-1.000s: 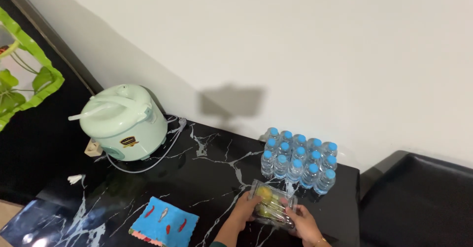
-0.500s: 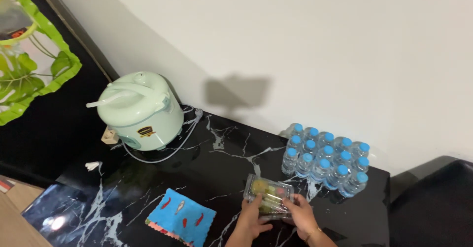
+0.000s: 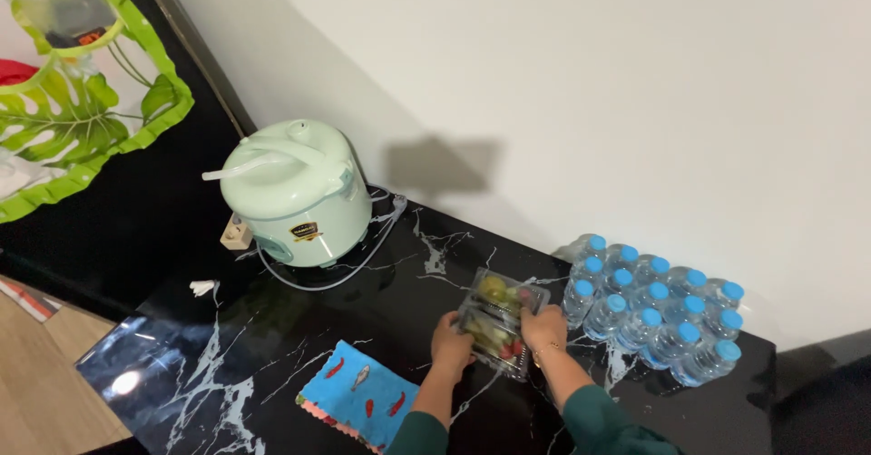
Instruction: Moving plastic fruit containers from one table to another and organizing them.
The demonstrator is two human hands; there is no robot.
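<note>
Head camera, high above, looking down over black marble table (image 3: 272, 346)

Pale green rice cooker (image 3: 295, 203), bottled water pack (image 3: 655, 306), blue cloth (image 3: 356, 396).

A plain white wall (image 3: 590, 83) runs behind a black desk (image 3: 299, 328) with white marble veining, and a soft grey shadow falls on the wall above it. Light glints off the desk's near left corner. At far left hangs a green leaf-print cloth (image 3: 82, 119) against a dark panel (image 3: 145, 210), with wood floor (image 3: 41, 391) below.
</note>
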